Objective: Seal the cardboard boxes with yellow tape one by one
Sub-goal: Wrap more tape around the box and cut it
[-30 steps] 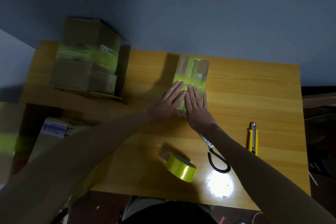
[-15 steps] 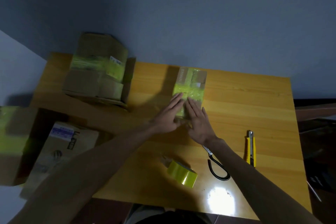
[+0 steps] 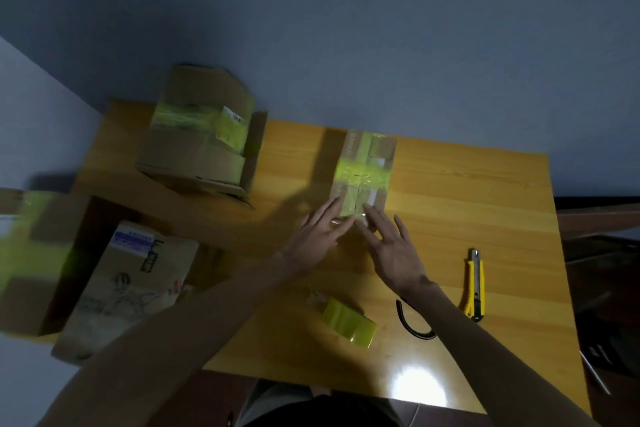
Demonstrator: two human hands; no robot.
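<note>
A small cardboard box (image 3: 363, 170) lies at the back middle of the wooden table (image 3: 467, 218), crossed by bands of yellow tape. My left hand (image 3: 317, 236) and my right hand (image 3: 391, 246) lie side by side at its near end, fingers straight, fingertips touching the tape on the box's near edge. A roll of yellow tape (image 3: 349, 321) sits on the table near me, between my forearms.
A larger taped box (image 3: 201, 135) stands at the table's back left. Two more boxes, a printed one (image 3: 128, 284) and a taped one (image 3: 31, 253), lie off the left edge. Black-handled scissors (image 3: 412, 322) and a yellow utility knife (image 3: 475, 284) lie to the right.
Both hands have slid toward me along the box top, from its middle to its near edge. The camera has tilted, bringing the left boxes into view.
</note>
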